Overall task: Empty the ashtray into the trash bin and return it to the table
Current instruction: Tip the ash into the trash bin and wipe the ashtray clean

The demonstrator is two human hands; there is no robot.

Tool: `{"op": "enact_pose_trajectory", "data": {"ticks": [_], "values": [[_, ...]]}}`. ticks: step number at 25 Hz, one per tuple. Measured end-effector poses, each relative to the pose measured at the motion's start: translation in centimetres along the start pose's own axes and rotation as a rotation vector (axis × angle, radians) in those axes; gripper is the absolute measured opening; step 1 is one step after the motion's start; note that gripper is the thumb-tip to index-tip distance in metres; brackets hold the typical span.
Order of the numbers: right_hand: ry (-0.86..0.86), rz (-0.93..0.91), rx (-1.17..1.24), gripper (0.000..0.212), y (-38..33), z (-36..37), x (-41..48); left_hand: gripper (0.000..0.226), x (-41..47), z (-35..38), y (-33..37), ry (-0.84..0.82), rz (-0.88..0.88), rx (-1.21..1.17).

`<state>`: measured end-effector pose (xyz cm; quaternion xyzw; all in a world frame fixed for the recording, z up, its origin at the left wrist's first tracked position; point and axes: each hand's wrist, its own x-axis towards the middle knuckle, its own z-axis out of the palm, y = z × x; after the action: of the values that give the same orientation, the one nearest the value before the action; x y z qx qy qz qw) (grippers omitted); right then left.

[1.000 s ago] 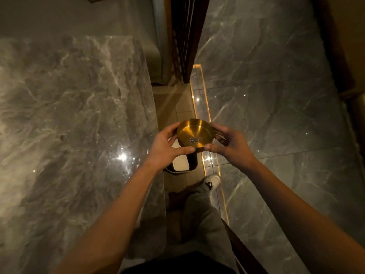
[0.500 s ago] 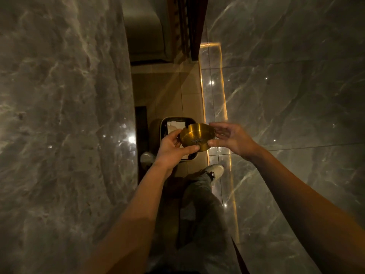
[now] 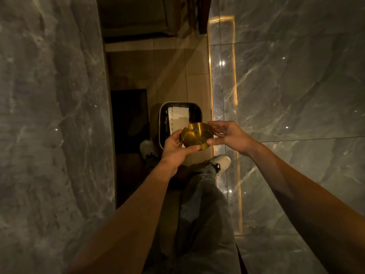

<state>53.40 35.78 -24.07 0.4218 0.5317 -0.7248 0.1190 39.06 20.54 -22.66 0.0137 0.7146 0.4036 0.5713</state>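
Since half a second ago, both hands are carrying the ashtray lower, over the near end of the trash bin, and tipping it away.

Left hand is grasping the near rim with thumb and fingers; right hand is pinching the opposite rim at the fingertips, remaining fingers spread. Ash is sliding toward the far lip. Risk: the ashtray is overhanging the bin's near-right corner, so ash may be spilling onto the floor tiles; the smooth metal may be slipping from so light a pinch.
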Motion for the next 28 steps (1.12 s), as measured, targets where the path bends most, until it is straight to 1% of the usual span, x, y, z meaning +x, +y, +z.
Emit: {"op": "enact_pose_trajectory", "data": {"ticks": [3, 4, 7, 11, 15, 18, 23, 26, 28], "values": [[-0.017, 0.023, 0.012, 0.073, 1.8, -0.1, 2.4, 0.069, 2.0, -0.2, -1.6, 0.013, -0.004, -0.013], [-0.031, 0.028, 0.019, 0.073, 2.4, 0.0, 3.2, 0.067, 2.5, -0.4, -2.1, 0.023, -0.015, -0.029], [-0.068, 0.048, 0.021, 0.074, 4.3, 0.4, 5.6, 0.049, 3.7, -0.4, -3.8, 0.059, -0.043, -0.066], [-0.117, 0.052, 0.007, 0.071, 5.9, 0.7, 8.8, 0.049, 5.8, -0.1, -6.0, 0.157, -0.083, -0.144], [-0.130, 0.060, 0.010, 0.068, 7.1, 0.7, 11.5, 0.049, 9.0, -0.4, -7.5, 0.153, -0.090, -0.126], [-0.127, 0.060, 0.038, 0.059, 8.1, 0.8, 13.3, 0.047, 11.4, -0.8, -8.4, 0.170, -0.103, -0.098], [-0.106, 0.062, 0.078, 0.060, 10.4, 1.2, 15.1, 0.050, 13.8, -0.9, -9.8, 0.195, -0.177, -0.088], [-0.075, 0.066, 0.102, 0.059, 11.5, 1.7, 15.7, 0.047, 14.6, -1.1, -10.2, 0.206, -0.224, -0.097], [-0.056, 0.067, 0.131, 0.052, 11.5, 2.1, 15.8, 0.047, 15.1, -1.2, -10.6, 0.199, -0.247, -0.113]]}}
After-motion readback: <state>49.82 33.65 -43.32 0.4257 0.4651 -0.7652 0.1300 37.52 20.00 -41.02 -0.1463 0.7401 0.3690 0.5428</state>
